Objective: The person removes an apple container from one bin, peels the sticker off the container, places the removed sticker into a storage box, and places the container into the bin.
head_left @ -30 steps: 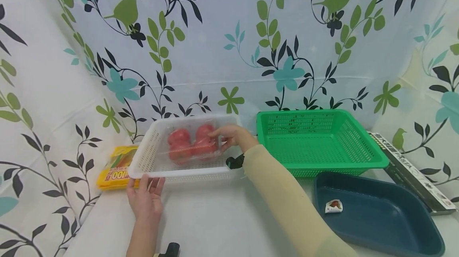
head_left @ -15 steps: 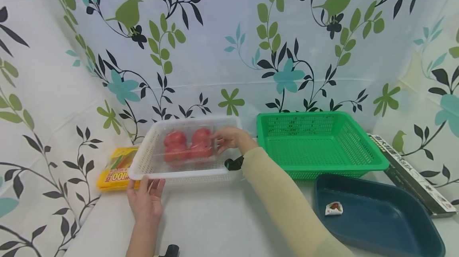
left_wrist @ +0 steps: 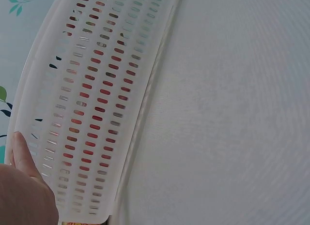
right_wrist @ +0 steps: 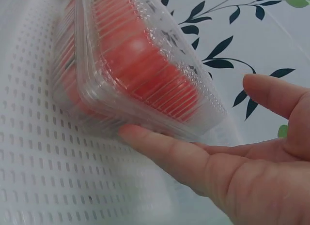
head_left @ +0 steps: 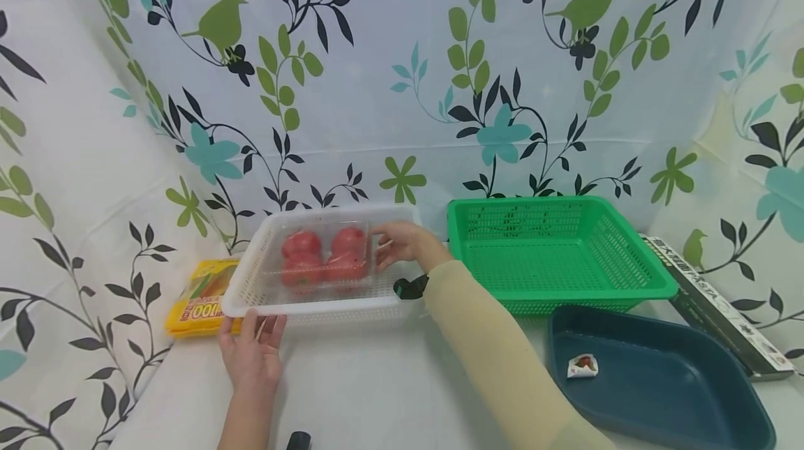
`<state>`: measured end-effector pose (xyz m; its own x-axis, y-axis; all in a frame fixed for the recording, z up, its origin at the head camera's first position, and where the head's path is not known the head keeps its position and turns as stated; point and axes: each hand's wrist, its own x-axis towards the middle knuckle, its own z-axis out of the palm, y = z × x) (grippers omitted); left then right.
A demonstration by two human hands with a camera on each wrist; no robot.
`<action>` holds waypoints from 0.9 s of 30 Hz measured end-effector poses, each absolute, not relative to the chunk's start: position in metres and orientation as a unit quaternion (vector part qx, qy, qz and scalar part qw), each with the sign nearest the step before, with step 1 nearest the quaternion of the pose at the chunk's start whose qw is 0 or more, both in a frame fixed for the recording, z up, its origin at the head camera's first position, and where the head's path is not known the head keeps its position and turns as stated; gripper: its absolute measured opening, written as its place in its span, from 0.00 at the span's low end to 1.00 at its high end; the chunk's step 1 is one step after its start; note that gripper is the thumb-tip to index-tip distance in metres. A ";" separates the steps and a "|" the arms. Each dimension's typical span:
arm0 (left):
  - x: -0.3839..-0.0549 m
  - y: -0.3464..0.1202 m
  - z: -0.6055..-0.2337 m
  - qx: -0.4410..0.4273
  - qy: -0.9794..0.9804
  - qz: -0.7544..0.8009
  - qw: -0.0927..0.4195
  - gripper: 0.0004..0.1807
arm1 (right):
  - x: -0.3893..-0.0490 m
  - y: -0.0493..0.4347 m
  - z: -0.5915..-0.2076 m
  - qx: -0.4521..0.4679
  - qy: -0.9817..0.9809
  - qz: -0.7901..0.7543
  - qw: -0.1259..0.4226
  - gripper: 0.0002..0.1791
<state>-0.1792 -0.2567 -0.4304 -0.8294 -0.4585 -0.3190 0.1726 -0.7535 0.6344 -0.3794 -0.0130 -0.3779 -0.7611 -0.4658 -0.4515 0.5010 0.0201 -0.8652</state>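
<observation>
A clear plastic pack of tomatoes (head_left: 325,256) lies in the white perforated basket (head_left: 326,309). My right hand (head_left: 400,243) is at the pack's right end. In the right wrist view its fingers stretch toward the pack's lower edge, one fingertip right at the plastic, while the thumb stands apart. Several red tomatoes show through the ribbed lid (right_wrist: 145,65). My left hand (head_left: 252,359) grips the basket's front rim near its left corner. In the left wrist view a fingertip lies along the rim, and red shows through the wall slots.
A yellow packet (head_left: 199,300) lies left of the basket. To the right stand a green basket (head_left: 559,294) and a dark blue tray (head_left: 666,380) with a small white wrapper (head_left: 583,365) in it. A long black box (head_left: 722,314) lies behind the tray, along the patterned cloth.
The tomato pack has moved left and settled flatter in the white basket. My right hand has shifted slightly left, its fingers off the top of the pack. My left hand stays at the rim.
</observation>
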 end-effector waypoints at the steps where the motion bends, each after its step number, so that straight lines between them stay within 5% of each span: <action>1: -0.180 -0.257 -0.430 0.235 -0.305 -0.906 0.174 0.33 | -0.380 -0.012 -0.377 0.020 0.622 -0.704 0.342 0.39; 27: -0.178 -0.260 -0.429 0.243 -0.287 -0.913 0.159 0.39 | -0.345 0.030 -0.326 -0.027 0.591 -0.752 0.290 0.34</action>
